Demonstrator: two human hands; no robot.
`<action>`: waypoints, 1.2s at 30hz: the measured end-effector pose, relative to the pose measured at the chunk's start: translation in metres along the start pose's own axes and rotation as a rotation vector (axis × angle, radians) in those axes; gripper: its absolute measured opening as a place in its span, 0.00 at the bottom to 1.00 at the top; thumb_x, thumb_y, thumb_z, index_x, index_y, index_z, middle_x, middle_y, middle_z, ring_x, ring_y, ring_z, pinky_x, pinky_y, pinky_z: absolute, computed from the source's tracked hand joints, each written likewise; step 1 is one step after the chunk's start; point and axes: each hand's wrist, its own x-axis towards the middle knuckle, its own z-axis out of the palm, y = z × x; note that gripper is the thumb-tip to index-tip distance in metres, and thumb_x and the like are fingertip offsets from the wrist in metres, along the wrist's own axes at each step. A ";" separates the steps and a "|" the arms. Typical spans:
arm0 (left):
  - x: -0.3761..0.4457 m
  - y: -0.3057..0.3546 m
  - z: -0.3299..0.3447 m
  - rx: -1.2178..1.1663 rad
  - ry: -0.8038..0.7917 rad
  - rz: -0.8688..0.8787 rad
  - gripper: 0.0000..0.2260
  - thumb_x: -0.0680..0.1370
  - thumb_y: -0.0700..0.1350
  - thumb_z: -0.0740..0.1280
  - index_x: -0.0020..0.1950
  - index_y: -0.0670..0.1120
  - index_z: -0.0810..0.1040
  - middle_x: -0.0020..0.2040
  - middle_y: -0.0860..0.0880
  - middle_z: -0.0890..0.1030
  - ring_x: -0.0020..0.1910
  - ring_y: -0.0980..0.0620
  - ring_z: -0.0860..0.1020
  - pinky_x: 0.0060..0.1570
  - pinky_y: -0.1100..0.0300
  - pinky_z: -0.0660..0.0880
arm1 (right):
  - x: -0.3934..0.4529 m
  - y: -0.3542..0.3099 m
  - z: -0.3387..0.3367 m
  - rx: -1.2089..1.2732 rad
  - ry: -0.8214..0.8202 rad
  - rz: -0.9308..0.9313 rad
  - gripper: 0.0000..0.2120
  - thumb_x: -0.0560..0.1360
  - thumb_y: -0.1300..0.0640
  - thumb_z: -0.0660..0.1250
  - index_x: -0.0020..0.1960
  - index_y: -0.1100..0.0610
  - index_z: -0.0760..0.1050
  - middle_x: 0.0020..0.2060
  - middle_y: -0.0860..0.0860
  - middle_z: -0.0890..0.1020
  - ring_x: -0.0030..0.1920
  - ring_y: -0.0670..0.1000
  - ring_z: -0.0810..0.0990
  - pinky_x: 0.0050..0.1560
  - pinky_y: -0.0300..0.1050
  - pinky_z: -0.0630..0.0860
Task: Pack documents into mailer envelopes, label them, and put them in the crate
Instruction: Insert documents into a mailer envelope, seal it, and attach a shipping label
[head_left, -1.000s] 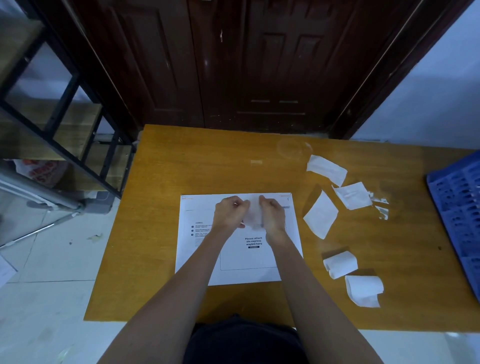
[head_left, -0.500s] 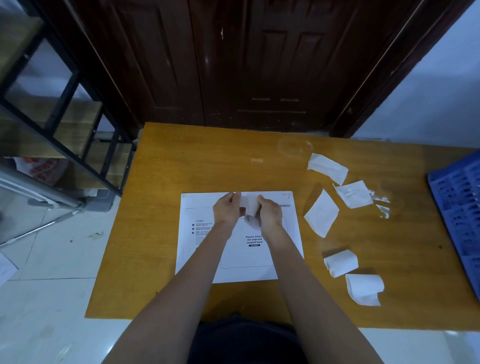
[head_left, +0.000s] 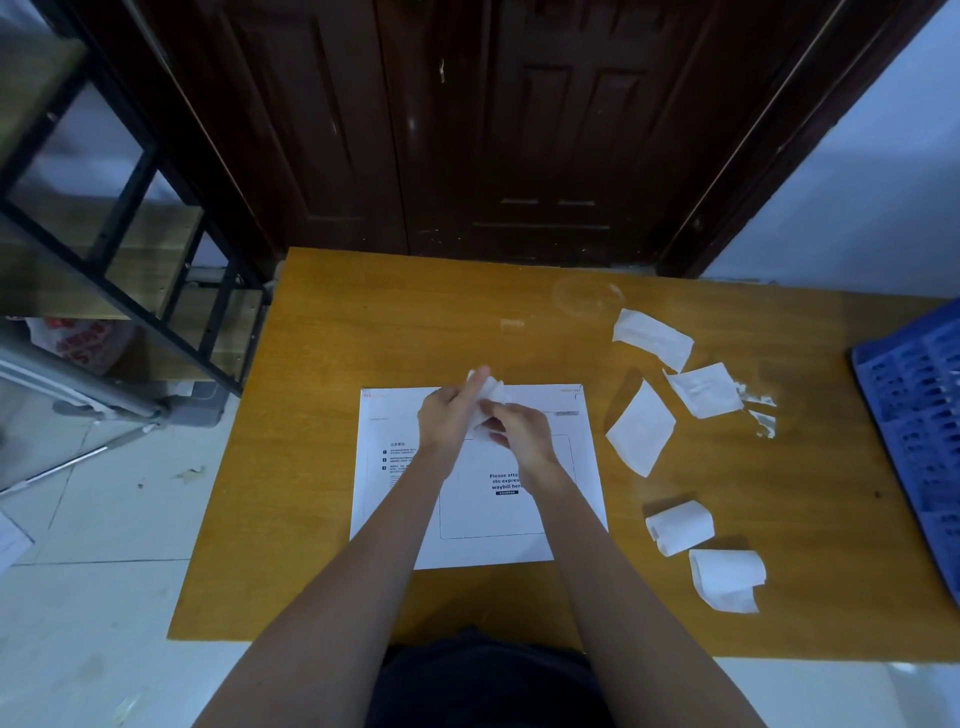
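Wooden table (head_left: 332, 364); label (head_left: 491, 392) between both hands' fingers (head_left: 475, 382).

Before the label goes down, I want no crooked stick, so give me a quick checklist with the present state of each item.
1. Mailer envelope flat on the table: ok.
2. Printed waybill box free of scraps: ok, though both forearms cross it.
3. Label in the grip of left hand and right hand: ok.
4. Backing fully peeled: cannot tell.
5. Label flat and uncreased: not ok, it looks crumpled.
6. Blue crate within reach at the right: ok.
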 end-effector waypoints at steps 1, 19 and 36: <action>-0.001 -0.002 0.000 0.017 -0.038 0.036 0.18 0.73 0.59 0.69 0.36 0.44 0.74 0.32 0.50 0.74 0.34 0.52 0.71 0.36 0.60 0.67 | 0.002 0.000 0.000 -0.007 0.025 0.001 0.09 0.72 0.58 0.67 0.41 0.64 0.79 0.38 0.59 0.82 0.41 0.53 0.78 0.46 0.46 0.72; 0.006 -0.010 -0.003 -0.163 0.059 -0.122 0.14 0.78 0.50 0.67 0.33 0.46 0.77 0.35 0.44 0.79 0.40 0.44 0.79 0.52 0.53 0.77 | 0.002 0.013 -0.020 0.460 -0.301 0.093 0.12 0.80 0.56 0.62 0.53 0.64 0.79 0.50 0.57 0.82 0.52 0.49 0.82 0.58 0.41 0.75; 0.013 -0.002 -0.010 -0.164 0.133 -0.230 0.12 0.76 0.53 0.66 0.36 0.48 0.77 0.36 0.49 0.78 0.42 0.45 0.78 0.42 0.59 0.74 | -0.004 0.009 -0.019 0.403 -0.430 0.097 0.09 0.78 0.65 0.61 0.58 0.65 0.74 0.55 0.57 0.80 0.59 0.50 0.79 0.60 0.40 0.75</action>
